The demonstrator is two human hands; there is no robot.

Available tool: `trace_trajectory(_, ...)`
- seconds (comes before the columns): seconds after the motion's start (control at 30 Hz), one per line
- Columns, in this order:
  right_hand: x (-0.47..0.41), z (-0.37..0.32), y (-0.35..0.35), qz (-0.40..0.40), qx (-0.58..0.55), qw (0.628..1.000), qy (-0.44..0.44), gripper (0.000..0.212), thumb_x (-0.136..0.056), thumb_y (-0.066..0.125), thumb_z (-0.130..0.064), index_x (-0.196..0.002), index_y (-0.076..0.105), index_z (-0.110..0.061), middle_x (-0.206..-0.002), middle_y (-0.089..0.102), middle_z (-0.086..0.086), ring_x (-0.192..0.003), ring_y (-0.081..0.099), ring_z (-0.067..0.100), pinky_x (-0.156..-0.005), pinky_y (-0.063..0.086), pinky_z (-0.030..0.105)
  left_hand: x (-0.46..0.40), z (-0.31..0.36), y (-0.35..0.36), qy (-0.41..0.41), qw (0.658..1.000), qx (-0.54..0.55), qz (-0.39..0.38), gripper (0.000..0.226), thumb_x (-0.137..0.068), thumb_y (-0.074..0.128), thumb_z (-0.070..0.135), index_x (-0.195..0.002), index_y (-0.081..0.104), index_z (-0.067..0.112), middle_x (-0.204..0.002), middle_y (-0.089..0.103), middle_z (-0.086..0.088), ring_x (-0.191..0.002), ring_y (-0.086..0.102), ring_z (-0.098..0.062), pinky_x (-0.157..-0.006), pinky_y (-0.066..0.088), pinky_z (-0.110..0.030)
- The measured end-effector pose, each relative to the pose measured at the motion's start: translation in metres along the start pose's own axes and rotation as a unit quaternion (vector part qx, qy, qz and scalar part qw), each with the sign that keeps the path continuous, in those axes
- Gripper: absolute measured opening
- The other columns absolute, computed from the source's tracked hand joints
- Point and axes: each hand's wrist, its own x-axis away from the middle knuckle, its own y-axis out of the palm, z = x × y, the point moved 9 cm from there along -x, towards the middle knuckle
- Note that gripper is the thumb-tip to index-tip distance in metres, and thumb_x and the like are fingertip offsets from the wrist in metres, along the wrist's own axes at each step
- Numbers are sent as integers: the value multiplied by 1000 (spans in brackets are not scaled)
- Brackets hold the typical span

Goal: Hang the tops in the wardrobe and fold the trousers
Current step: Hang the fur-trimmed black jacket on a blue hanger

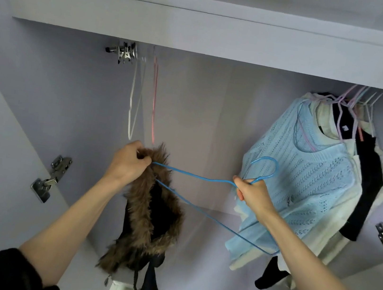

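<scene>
I look up into an open wardrobe [202, 29]. My left hand [129, 161] grips the brown fur trim of a dark fur-edged top [150, 215], which hangs down from it. One end of a blue wire hanger [195, 176] is tucked into the fur at that hand. My right hand [254, 194] grips the hanger at the base of its hook, which points up and right. The hanger's lower bar runs down toward my right forearm.
A light blue knitted top [310, 177] hangs at the right with cream and black garments behind it on several pastel hangers [350, 104]. An empty white hanger [134, 101] and a pink hanger [153, 99] hang at the left. Metal hinges [52, 178] sit on both side panels.
</scene>
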Motion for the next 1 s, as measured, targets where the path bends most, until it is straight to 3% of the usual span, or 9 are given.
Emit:
trace_trajectory(0.07,3,-8,-1,5,7,1000,-20,61,-89,53,-20,-30,38,-16,-40,37,4,-39,38,13,-43,31,16,2,11,-2,26,999,-24,7,14,-85,62,7,-75,53,12,-79,57,-8,-79,52,-22,-60,29,-21)
trace_trajectory(0.17,9,-31,9,3,40,997,-65,58,-92,54,-30,-36,46,-17,-31,36,-5,-37,39,8,-50,33,19,7,27,5,62,996,-68,1,4,-83,64,11,-80,61,10,-82,64,-12,-87,59,-27,-64,32,-21)
trace_trajectory(0.33,25,-68,42,-32,7,995,-91,55,-95,46,-43,-78,65,6,-45,50,-9,-60,53,16,-73,43,30,19,55,22,112,988,-109,-2,12,-82,63,16,-88,69,8,-93,70,-13,-98,61,-31,-79,43,-31)
trace_trajectory(0.47,31,-74,42,-1,-72,993,-90,54,-95,47,-40,-78,61,9,-44,48,-5,-50,48,11,-69,41,28,26,64,28,155,982,-109,-15,12,-85,60,19,-91,67,12,-91,67,-7,-94,60,-29,-75,44,-31)
trace_trajectory(0.63,32,-78,21,65,-141,981,-118,55,-94,51,-33,-70,54,16,-46,46,4,-42,48,3,-66,43,31,32,81,30,309,922,-231,20,30,-96,44,34,-110,67,21,-125,51,4,-120,40,-22,-88,19,-33)
trace_trajectory(0.77,34,-74,20,41,-189,976,-101,47,-94,53,-32,-69,57,7,-46,45,3,-37,46,0,-55,36,21,30,89,43,382,891,-241,-47,22,-96,49,22,-113,63,18,-108,63,3,-106,56,-18,-84,17,-27)
trace_trajectory(0.87,37,-75,30,-57,-213,970,-105,34,-91,56,-37,-71,59,-10,-49,54,-1,-48,48,6,-59,37,21,30,89,47,424,867,-252,-69,18,-89,53,15,-99,68,17,-91,66,2,-87,63,-21,-77,19,-28)
trace_trajectory(0.93,41,-74,45,-209,-248,941,-96,32,-84,53,-44,-90,60,-14,-66,65,-1,-64,54,8,-65,41,22,28,83,45,438,860,-255,-62,16,-79,54,13,-87,68,17,-79,65,4,-74,65,-19,-71,20,-30)
trace_trajectory(1.0,44,-62,53,-331,-267,904,-50,45,-78,45,-51,-106,57,-18,-90,68,-3,-80,58,7,-71,44,23,27,79,40,434,868,-235,-61,17,-80,50,15,-85,66,18,-77,63,7,-72,63,-17,-71,21,-31)
